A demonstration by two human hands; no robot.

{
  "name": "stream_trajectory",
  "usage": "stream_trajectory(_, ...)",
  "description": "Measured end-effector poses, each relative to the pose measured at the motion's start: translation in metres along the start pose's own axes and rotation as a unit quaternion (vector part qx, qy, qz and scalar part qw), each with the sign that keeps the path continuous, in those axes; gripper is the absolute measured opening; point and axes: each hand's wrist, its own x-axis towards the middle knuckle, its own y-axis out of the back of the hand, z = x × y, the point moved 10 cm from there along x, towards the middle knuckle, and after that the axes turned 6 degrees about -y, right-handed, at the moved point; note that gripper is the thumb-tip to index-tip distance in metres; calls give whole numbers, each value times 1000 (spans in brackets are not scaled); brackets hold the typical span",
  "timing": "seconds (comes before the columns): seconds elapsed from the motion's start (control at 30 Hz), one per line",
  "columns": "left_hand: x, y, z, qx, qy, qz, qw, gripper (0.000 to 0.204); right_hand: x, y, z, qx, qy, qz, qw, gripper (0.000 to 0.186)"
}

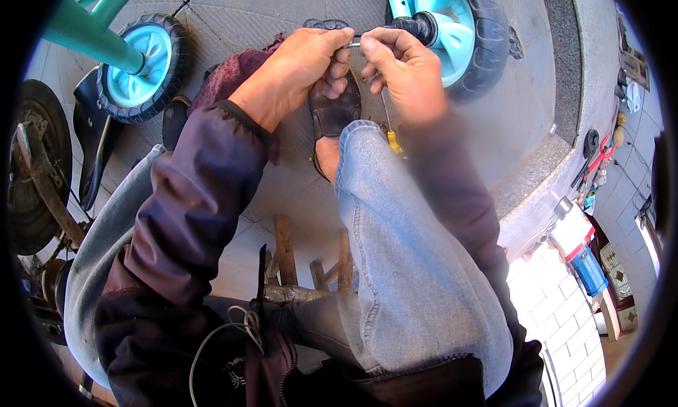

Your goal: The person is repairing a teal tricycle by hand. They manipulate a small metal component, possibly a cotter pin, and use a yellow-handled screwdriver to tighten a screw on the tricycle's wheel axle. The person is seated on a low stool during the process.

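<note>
In front of the turquoise wheel (452,43), both my hands meet over a small, thin metal piece (352,45), perhaps a bolt or pin. My left hand (307,59) pinches one end between thumb and forefinger, the other fingers curled. The fingers of my right hand (408,71) are closed at its other end, close to the black axle fitting (426,27). Below the right hand is a screwdriver with a yellow handle (393,143) and a thin shaft. Whether it touches the hand or lies on the floor, I cannot tell.
A turquoise frame tube (92,39) leads to a second small wheel (141,66) on the left, beside a black saddle (95,138). A dark red cloth (226,78) lies near my shoe (335,107). A wooden stool (284,251) stands below; red-handled pliers (602,152) lie at right.
</note>
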Motion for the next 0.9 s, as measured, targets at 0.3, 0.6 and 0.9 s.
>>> stream_trajectory(0.3, -3, -4, 6, 70, -27, 2, 997, 35, 0, 6, 24, 22, -99, 5, 995, 19)
stream_trajectory(0.6, 0, 6, 4, 11, -25, 17, 999, 32, 2, 12, -1, 35, 9, 12, 999, 12)
stream_trajectory(0.9, -2, 6, 32, -7, -135, 29, 990, 22, 10, 10, 29, 267, -92, -10, 959, 11)
